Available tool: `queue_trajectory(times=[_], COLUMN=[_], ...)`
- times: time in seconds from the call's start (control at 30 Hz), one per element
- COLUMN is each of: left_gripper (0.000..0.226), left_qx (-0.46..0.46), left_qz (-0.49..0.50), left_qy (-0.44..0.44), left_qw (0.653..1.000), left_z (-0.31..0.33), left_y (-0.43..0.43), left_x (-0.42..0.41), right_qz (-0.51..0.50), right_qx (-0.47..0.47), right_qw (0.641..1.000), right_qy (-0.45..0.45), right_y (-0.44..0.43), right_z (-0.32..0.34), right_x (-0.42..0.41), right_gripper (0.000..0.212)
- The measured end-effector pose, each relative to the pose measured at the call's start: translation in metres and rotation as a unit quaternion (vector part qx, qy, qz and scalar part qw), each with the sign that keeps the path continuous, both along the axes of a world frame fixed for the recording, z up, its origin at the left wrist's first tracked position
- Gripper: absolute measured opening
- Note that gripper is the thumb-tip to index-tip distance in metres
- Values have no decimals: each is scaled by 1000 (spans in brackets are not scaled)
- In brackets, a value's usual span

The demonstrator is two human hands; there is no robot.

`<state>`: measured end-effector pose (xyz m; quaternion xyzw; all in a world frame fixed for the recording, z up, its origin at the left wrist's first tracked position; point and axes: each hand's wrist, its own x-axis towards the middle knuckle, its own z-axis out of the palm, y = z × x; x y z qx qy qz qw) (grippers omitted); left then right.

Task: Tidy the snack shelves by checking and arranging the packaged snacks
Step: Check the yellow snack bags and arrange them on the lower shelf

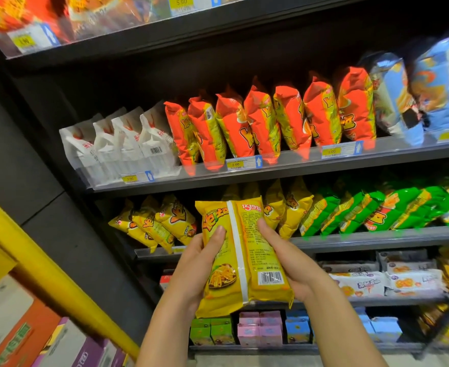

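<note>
Left hand and right hand grip the yellow snack bag by its sides, thumbs pressed on the face, other fingers hidden behind. Bag upright, seam and barcode toward camera, just in front of the shelf with matching yellow bags. Green bags sit to their right, orange bags on the shelf above.

You hold a yellow snack bag upright, its back seam and barcode facing you. Your left hand grips its left edge and your right hand its right edge, thumbs on the front. Behind it stand matching yellow bags, with green bags to their right. Orange bags and white bags fill the shelf above.
</note>
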<state>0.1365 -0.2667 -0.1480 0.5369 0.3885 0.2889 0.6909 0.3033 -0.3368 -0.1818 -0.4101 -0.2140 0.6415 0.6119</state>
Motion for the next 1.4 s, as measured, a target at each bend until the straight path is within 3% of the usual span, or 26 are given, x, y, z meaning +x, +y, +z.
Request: queue_trajectory(times=[0.13,0.23,0.3,0.4,0.67,0.77,0.97,1.1,1.23,1.4], left_gripper=[56,77,71,46,21,55,97,84,60,45], left_qx=[48,129,205,257,216,213,158,100,71,26], left_qz=[17,72,119,114,-28,-22,69,86,60,-4], left_qy=[11,67,122,121,166,177,137,101,54,-14], left_qw=[999,987,964,952,962,961,975,986,994,1000], left_z=[0,0,-1,0,9,7,4,4,2,3], left_y=[2,5,9,7,-9,-5,-5,-2,0,-1], left_x=[-1,-3,-6,-4,7,3,1,-1,-3,-1], right_qz=[8,-11,-34,-82,-112,-105,-116,-157,-140,-58], right_qx=[13,15,11,30,69,54,69,62,58,82], right_qw=[997,998,999,995,984,982,962,965,978,994], right_qy=[72,52,11,-48,-123,-146,-237,-202,-145,-44], right_y=[4,7,8,11,12,10,8,10,10,3], right_z=[-4,-8,-9,-10,-1,-4,-8,-16,-19,-15], right_x=[-4,-4,-5,-9,-20,-13,-3,1,7,5], right_gripper=[53,51,51,44,40,40,26,32,52,45])
